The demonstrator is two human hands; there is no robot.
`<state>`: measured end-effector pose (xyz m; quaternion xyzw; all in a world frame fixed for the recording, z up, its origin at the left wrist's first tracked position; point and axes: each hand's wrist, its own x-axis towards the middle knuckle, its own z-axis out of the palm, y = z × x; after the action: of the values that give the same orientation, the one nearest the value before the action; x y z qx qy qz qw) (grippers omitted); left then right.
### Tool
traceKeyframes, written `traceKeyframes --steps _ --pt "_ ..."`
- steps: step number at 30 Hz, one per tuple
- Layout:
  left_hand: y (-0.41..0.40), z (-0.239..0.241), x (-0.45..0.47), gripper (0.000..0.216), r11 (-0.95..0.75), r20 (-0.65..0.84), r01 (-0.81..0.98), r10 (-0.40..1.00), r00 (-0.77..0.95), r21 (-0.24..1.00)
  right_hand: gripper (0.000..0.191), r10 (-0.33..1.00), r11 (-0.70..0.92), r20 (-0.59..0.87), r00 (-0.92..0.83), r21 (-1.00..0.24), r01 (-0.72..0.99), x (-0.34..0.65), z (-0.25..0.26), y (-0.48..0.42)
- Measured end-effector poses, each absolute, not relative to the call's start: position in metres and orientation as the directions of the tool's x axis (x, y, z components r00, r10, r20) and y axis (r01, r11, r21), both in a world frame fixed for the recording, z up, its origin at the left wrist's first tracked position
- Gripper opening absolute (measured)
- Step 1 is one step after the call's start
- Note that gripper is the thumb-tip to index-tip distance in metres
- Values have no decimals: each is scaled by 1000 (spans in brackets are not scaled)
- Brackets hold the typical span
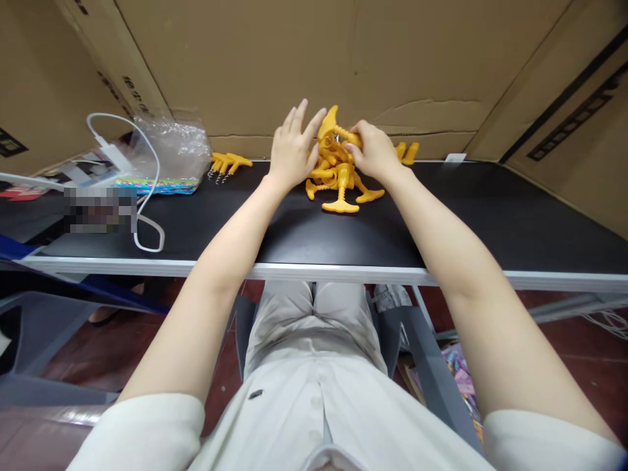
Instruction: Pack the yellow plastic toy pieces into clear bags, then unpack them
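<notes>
A heap of yellow corkscrew pieces (342,180), with T-shaped handles and threaded stems, lies on the black table before me. At its upper right, my right hand (373,149) has its fingers closed around a yellow corkscrew (330,125), raised above the heap and tilted. My left hand (293,149) rests against the heap's left side, fingers spread and thumb beside the pieces. To the left, several yellow corkscrew handles (230,161) with bare metal spirals lie in a row. Two small yellow pieces (407,153) stand behind my right wrist. My hands partly hide the heap.
Cardboard walls (304,59) rise behind and beside the table (490,216). On the left lie a clear plastic bag (169,147) with a colourful packet under it, and a white cable (157,167) looping toward the metal front edge (314,269).
</notes>
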<state>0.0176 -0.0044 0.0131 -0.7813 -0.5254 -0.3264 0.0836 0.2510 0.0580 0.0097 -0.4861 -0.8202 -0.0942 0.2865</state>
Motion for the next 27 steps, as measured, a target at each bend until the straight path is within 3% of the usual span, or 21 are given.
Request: traceKeyframes --steps 5,9,19,27 --pt "4 4 19 73 -431 605 886 755 252 169 38 680 555 511 -527 111 824 232 11 24" --pt "-5 9 19 65 -411 595 903 759 263 125 39 625 580 499 -601 218 785 230 9 18" --pt "-14 16 28 49 -257 494 959 853 167 120 39 633 571 450 -630 278 772 230 11 13" --pt "-17 17 31 43 -208 453 972 881 138 107 39 602 530 538 -591 284 799 230 10 18"
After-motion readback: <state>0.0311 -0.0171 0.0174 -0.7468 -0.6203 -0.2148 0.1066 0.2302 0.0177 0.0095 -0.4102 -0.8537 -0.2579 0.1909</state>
